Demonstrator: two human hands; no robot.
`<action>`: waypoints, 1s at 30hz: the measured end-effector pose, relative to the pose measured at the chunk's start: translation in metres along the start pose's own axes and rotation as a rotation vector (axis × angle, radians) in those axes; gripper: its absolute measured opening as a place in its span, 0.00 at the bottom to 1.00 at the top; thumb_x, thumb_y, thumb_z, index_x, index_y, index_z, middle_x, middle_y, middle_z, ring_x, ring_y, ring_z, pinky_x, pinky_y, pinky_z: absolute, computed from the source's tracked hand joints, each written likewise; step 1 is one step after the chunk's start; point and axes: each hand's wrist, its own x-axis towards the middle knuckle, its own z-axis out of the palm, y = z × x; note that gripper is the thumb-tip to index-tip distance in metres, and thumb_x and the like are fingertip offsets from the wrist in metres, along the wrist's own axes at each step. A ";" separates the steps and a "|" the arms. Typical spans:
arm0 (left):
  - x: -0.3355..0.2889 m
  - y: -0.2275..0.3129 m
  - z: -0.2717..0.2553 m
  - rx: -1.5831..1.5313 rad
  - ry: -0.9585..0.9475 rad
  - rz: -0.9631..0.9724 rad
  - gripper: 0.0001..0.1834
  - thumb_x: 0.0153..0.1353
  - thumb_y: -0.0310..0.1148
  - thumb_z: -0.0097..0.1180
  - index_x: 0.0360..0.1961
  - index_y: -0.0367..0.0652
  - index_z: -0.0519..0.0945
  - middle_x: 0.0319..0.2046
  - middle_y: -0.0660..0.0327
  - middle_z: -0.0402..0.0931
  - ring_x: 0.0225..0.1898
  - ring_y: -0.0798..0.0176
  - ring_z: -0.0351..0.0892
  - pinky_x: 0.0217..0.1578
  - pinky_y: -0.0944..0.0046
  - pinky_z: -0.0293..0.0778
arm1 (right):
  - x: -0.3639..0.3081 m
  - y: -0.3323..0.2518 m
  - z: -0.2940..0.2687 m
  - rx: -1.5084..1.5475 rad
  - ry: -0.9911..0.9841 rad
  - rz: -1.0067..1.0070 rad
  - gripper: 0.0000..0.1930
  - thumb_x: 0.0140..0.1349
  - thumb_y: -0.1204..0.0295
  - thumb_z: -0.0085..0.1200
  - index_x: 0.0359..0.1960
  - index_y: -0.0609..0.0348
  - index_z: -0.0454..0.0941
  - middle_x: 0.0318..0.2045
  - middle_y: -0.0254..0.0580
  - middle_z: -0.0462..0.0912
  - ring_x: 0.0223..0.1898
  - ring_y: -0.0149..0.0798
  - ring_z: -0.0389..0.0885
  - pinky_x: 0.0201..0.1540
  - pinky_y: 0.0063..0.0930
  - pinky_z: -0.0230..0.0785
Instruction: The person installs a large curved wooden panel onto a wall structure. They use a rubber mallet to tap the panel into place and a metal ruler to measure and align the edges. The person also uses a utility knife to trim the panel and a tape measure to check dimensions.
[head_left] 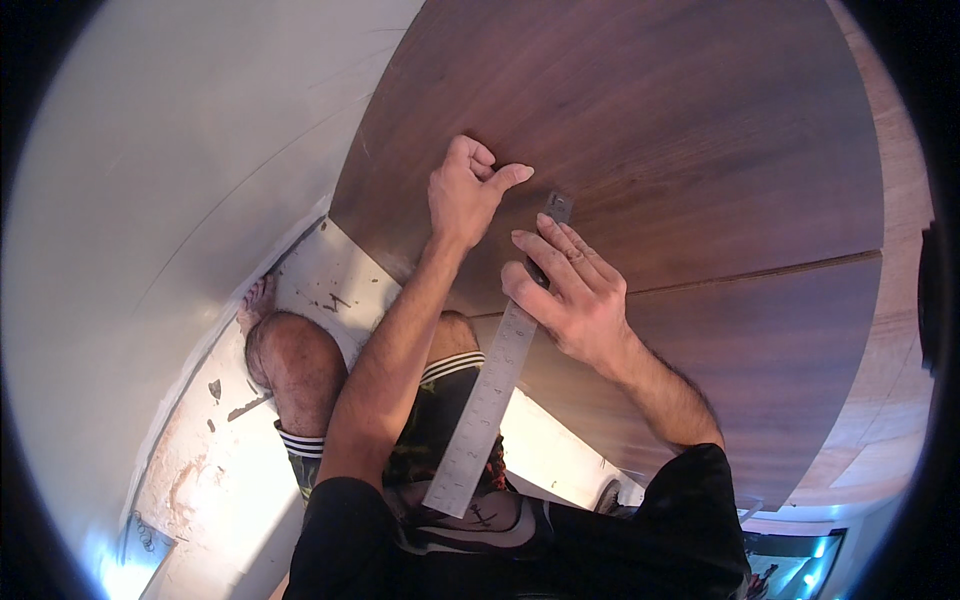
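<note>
In my right hand [575, 290] is a steel ruler [480, 405] with engraved marks. It slants from my lap up to the brown wood-grain panel [640, 120], and its upper end with a hole shows past my fingertips. A small dark part on the ruler sits partly hidden under my fingers. My left hand [468, 195] is raised at the panel, left of the ruler's upper end. Its fingers are curled in and its thumb points right; whatever they hold, if anything, is hidden.
A second brown panel [700, 350] adjoins the first along a dark seam [760, 272]. At left rises a pale wall [180, 180]. Dark scraps [245, 408] lie on the white, stained floor [190, 480] beside my bent legs. Lighter wood [890, 400] borders the panels at right.
</note>
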 end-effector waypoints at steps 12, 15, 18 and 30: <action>-0.025 0.034 0.021 0.133 -0.076 -0.053 0.49 0.40 0.57 0.85 0.51 0.39 0.67 0.33 0.58 0.77 0.35 0.54 0.81 0.41 0.50 0.77 | -0.026 -0.034 -0.010 0.223 -0.010 0.004 0.10 0.57 0.66 0.66 0.39 0.50 0.80 0.49 0.45 0.88 0.53 0.51 0.89 0.51 0.41 0.87; -0.028 0.042 0.026 0.092 -0.066 -0.052 0.46 0.42 0.54 0.85 0.51 0.38 0.68 0.29 0.59 0.77 0.32 0.58 0.80 0.38 0.54 0.77 | -0.047 -0.052 -0.009 0.320 -0.090 0.044 0.10 0.60 0.64 0.65 0.42 0.47 0.81 0.49 0.39 0.87 0.50 0.47 0.90 0.45 0.36 0.89; -0.029 0.044 0.030 0.050 -0.050 -0.025 0.44 0.45 0.50 0.85 0.51 0.38 0.68 0.25 0.62 0.77 0.27 0.65 0.78 0.33 0.62 0.77 | -0.075 -0.071 0.009 0.447 -0.163 0.072 0.12 0.58 0.65 0.65 0.43 0.48 0.81 0.47 0.38 0.87 0.51 0.46 0.89 0.46 0.35 0.88; -0.013 0.034 0.019 0.030 0.004 0.030 0.38 0.49 0.45 0.84 0.49 0.38 0.70 0.27 0.62 0.79 0.27 0.69 0.79 0.32 0.66 0.79 | -0.171 -0.129 0.077 0.691 -0.328 0.249 0.18 0.50 0.69 0.67 0.44 0.51 0.80 0.37 0.35 0.80 0.42 0.41 0.82 0.43 0.39 0.80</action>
